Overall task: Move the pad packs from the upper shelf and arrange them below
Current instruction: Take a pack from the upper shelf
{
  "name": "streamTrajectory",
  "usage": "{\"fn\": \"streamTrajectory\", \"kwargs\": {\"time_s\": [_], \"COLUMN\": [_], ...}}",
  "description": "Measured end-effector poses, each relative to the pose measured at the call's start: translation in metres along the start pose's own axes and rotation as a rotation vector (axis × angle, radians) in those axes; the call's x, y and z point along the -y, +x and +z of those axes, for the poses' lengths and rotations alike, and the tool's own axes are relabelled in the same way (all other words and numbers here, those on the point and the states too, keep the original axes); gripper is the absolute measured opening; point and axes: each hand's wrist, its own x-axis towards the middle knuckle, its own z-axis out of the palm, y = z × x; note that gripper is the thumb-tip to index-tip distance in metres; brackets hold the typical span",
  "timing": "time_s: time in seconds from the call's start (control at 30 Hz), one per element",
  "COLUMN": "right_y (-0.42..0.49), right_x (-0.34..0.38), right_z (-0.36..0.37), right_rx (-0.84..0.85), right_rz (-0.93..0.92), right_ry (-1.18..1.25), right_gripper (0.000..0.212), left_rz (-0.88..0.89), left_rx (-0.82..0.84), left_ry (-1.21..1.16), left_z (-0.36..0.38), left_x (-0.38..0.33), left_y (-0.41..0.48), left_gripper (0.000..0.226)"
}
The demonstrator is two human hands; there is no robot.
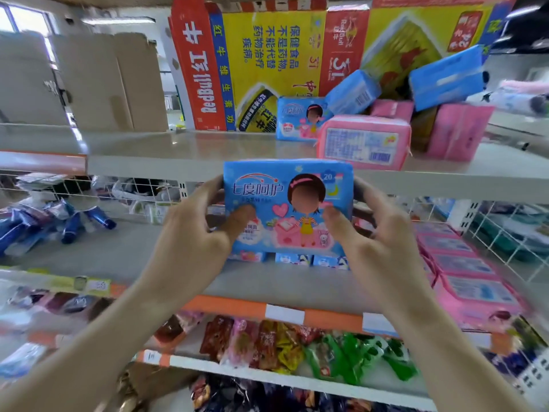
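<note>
Blue pad pack [287,207] is held upright in front of the upper shelf [184,157], left hand [194,230] and right hand [377,233] gripping its ends, thumbs pressed on its face, above blue packs [300,258] on the lower shelf [118,251].

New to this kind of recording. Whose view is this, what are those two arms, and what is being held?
No machine here: one wide-angle camera worn on a person's head looks forward and down. The left hand and right hand grip a blue pad pack by its two ends. On the upper shelf, a pink pack lies in front of a jumbled heap of others. On the shelf below, blue packs show just beneath the held one, and pink packs line the right side.
</note>
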Motion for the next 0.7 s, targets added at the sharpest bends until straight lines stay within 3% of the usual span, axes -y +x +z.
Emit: {"fn": "streamTrajectory", "kwargs": {"time_s": [0.27, 0.7], "right_y": [-0.033, -0.006], "right_x": [-0.039, -0.087], "right_z": [0.013, 0.090], "right_rx": [0.020, 0.038], "right_rz": [0.005, 0.128], "right_ry": [-0.136, -0.122], "right_gripper": [0.043, 0.025], "left_rz": [-0.092, -0.099], "left_rx": [0.009, 0.106], "left_ry": [0.055, 0.080], "left_z": [0.024, 0.012], "left_x": [0.038, 0.128], "left_y": [-0.035, 0.009], "left_gripper": [0.024, 0.025]}}
